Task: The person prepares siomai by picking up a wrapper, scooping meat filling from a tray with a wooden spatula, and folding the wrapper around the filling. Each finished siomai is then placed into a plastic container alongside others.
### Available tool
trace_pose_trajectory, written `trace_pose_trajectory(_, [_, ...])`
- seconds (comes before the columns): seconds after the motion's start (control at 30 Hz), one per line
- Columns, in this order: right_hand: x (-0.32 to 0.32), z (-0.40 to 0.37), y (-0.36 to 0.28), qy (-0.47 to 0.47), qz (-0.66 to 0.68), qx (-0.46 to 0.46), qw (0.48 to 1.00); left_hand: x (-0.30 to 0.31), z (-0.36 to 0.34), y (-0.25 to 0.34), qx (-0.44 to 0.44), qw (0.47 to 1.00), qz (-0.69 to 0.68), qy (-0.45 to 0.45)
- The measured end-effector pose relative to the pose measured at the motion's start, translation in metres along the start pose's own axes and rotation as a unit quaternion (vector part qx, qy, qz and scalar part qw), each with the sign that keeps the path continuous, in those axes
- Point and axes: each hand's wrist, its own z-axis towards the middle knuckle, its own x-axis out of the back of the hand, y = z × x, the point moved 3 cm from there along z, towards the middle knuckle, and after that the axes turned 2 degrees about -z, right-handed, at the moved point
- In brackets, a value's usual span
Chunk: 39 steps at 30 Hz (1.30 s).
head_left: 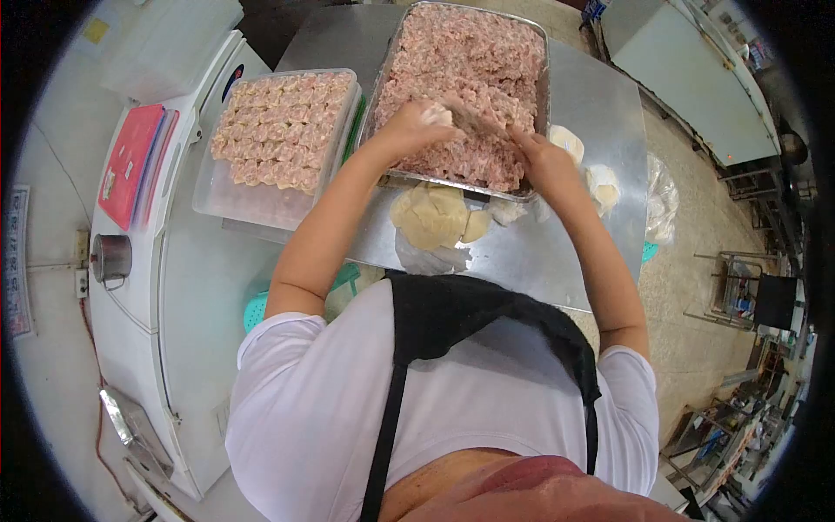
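A large metal tray [545,65] is heaped with pink ground meat [461,52]. Over its left part, my left hand [412,132] is closed around a small pale piece [437,115], which looks like a dough wrapper. My right hand [541,158], at the tray's lower right, has its fingers closed on a thin tool [487,122] that reaches into the meat; the tool is partly blurred. Below the tray lies a stack of round, yellowish dough wrappers [430,216]. To the left, rows of filled dumplings [283,122] sit in a translucent plastic tray [213,187].
White rounds [602,184] lie on the metal table [600,113] right of the tray. A white freezer [204,278] stands at the left, with colored lids [130,165] and a metal pot [112,257]. Racks [739,287] stand farther right.
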Motion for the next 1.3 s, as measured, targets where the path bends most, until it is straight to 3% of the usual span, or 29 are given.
trace_pose_trajectory(0.07, [-0.003,0.001,0.029,-0.095,0.018,-0.075,0.992,0.010,-0.005,0.006,0.004,0.999,0.032,0.013])
trace_pose_trajectory(0.17, [0.036,-0.019,0.029,-0.056,0.136,-0.084,0.986,0.007,-0.030,0.037,-0.068,0.997,0.010,0.030])
trace_pose_trajectory(0.2, [0.047,-0.025,0.027,-0.032,0.233,-0.104,0.966,0.005,-0.035,0.053,-0.124,0.992,0.013,0.025])
trace_pose_trajectory(0.23, [0.060,-0.029,0.021,-0.033,0.233,-0.102,0.966,0.004,-0.040,0.066,-0.180,0.983,0.015,0.021])
trace_pose_trajectory(0.27, [0.071,-0.032,0.012,-0.044,0.325,-0.084,0.941,0.000,-0.042,0.075,-0.180,0.983,0.016,0.024])
trace_pose_trajectory(0.3, [0.075,-0.032,0.003,-0.055,0.415,-0.067,0.906,-0.008,-0.044,0.086,-0.237,0.970,0.044,0.019])
trace_pose_trajectory(0.33, [0.070,-0.031,-0.005,-0.056,0.416,-0.063,0.905,-0.014,-0.047,0.094,-0.293,0.953,0.072,0.014])
trace_pose_trajectory(0.37, [0.063,-0.030,-0.015,-0.058,0.416,-0.028,0.907,-0.014,-0.045,0.094,-0.292,0.954,0.073,0.018])
trace_pose_trajectory(0.43, [0.052,-0.030,-0.012,-0.062,0.418,0.010,0.906,-0.021,-0.037,0.092,-0.288,0.944,0.133,-0.087])
trace_pose_trajectory(0.47, [0.049,-0.023,-0.002,-0.059,0.382,0.043,0.921,-0.022,-0.037,0.091,-0.287,0.945,0.136,-0.081])
trace_pose_trajectory(0.5, [0.047,-0.019,0.005,-0.056,0.346,0.075,0.933,-0.024,-0.035,0.083,-0.217,0.962,0.153,-0.064])
trace_pose_trajectory(0.53, [0.057,-0.017,0.009,-0.046,0.240,0.055,0.968,-0.025,-0.032,0.074,-0.145,0.974,0.168,-0.046])
trace_pose_trajectory(0.57, [0.063,-0.020,0.003,-0.046,0.241,0.063,0.967,-0.026,-0.027,0.060,-0.143,0.974,0.170,-0.038])
trace_pose_trajectory(0.63, [0.076,-0.031,-0.012,0.057,0.130,0.028,0.990,-0.021,-0.015,0.034,-0.077,0.988,0.117,0.066])
trace_pose_trajectory(0.67, [0.065,-0.034,-0.014,0.101,0.134,0.090,0.982,-0.020,-0.012,0.030,-0.076,0.988,0.117,0.073])
trace_pose_trajectory(0.73, [0.008,-0.015,0.018,0.085,0.132,0.086,0.984,-0.024,-0.014,0.027,-0.011,0.981,0.183,0.059])
trace_pose_trajectory(0.77, [-0.008,-0.011,0.033,0.070,0.128,0.075,0.986,-0.029,-0.018,0.024,-0.009,0.981,0.183,0.059])
trace_pose_trajectory(0.8, [0.003,-0.009,0.042,-0.014,-0.036,0.007,0.999,-0.032,-0.022,0.022,-0.025,0.986,0.147,0.073])
trace_pose_trajectory(0.83, [0.010,-0.010,0.047,-0.010,-0.034,0.012,0.999,-0.032,-0.028,0.025,-0.042,0.989,0.114,0.084])
trace_pose_trajectory(0.9, [0.018,-0.022,0.062,-0.071,0.046,-0.036,0.996,-0.029,-0.037,0.035,-0.075,0.982,0.154,0.079])
trace_pose_trajectory(0.97, [0.039,-0.033,0.062,-0.056,0.123,-0.053,0.989,-0.030,-0.047,0.053,-0.171,0.968,0.151,0.106])
trace_pose_trajectory(1.0, [0.050,-0.039,0.057,-0.032,0.268,-0.044,0.962,-0.032,-0.053,0.067,-0.174,0.967,0.149,0.106])
trace_pose_trajectory(1.03, [0.060,-0.044,0.051,-0.008,0.407,-0.034,0.913,-0.036,-0.062,0.088,-0.245,0.951,0.162,0.095])
trace_pose_trajectory(1.07, [0.067,-0.046,0.038,-0.007,0.405,-0.033,0.914,-0.039,-0.069,0.103,-0.314,0.930,0.174,0.082])
trace_pose_trajectory(1.1, [0.073,-0.048,0.018,-0.012,0.386,0.004,0.922,-0.039,-0.072,0.109,-0.317,0.929,0.173,0.081])
trace_pose_trajectory(1.17, [0.075,-0.046,0.003,-0.015,0.364,0.035,0.931,-0.039,-0.071,0.106,-0.178,0.967,0.182,0.016])
trace_pose_trajectory(1.23, [0.079,-0.034,-0.010,-0.025,0.314,0.111,0.943,-0.028,-0.069,0.096,-0.166,0.969,0.182,0.010])
trace_pose_trajectory(1.27, [0.091,-0.032,-0.011,0.005,0.185,0.099,0.978,-0.020,-0.068,0.088,-0.150,0.971,0.184,0.009])
trace_pose_trajectory(1.3, [0.097,-0.034,-0.024,0.006,0.184,0.101,0.978,-0.011,-0.067,0.080,-0.152,0.971,0.185,0.011])
